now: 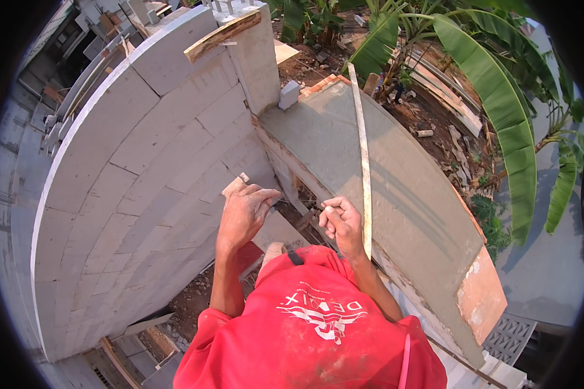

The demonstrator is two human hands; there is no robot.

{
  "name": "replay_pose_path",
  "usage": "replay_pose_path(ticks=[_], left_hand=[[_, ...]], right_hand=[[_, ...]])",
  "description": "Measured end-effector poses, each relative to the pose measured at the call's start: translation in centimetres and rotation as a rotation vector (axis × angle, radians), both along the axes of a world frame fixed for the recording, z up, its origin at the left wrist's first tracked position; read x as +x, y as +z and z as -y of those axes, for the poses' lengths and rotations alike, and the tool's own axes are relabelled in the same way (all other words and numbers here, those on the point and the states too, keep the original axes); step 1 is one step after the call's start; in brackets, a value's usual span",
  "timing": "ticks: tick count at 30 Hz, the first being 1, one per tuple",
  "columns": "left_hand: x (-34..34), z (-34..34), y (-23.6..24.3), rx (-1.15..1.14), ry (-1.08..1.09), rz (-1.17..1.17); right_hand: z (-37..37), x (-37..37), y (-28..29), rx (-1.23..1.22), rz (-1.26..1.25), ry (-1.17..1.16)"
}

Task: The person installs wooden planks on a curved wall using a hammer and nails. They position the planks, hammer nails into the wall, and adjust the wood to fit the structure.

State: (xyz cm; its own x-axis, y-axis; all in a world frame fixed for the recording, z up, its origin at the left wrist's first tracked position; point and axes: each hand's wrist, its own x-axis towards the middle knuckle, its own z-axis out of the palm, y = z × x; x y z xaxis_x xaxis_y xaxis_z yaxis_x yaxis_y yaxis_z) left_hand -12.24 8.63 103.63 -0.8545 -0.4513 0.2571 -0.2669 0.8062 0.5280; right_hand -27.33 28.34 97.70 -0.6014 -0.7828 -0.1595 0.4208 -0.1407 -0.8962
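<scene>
Left hand [245, 211] and right hand [341, 225]: grip narrow, both apparently pinching a thin line [296, 203], at three o'clock of the left. Wooden strip [362, 149]: one o'clock of the right. Judged step: line handling; next move calls for even tension.

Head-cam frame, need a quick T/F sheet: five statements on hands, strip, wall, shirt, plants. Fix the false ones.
1. The left hand holds a small pale block. True.
2. The right hand is pressed flat against the left hand. False: the two hands are apart, and the right hand's fingers are curled.
3. The long thin strip is left of both hands. False: it passes to the right of the right hand, over the grey surface.
4. The block wall stands on the person's left. True.
5. The person's shirt is blue. False: it is red.
6. Broad green leaves show at upper right. True.
</scene>
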Motion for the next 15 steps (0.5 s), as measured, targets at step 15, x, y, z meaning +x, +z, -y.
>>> replay_pose_path(ticks=[15], left_hand=[[-4.0,-2.5,-3.9,1.313,-0.122,-0.403]], right_hand=[[1.5,2.0,-0.2,0.165,-0.527,-0.13]])
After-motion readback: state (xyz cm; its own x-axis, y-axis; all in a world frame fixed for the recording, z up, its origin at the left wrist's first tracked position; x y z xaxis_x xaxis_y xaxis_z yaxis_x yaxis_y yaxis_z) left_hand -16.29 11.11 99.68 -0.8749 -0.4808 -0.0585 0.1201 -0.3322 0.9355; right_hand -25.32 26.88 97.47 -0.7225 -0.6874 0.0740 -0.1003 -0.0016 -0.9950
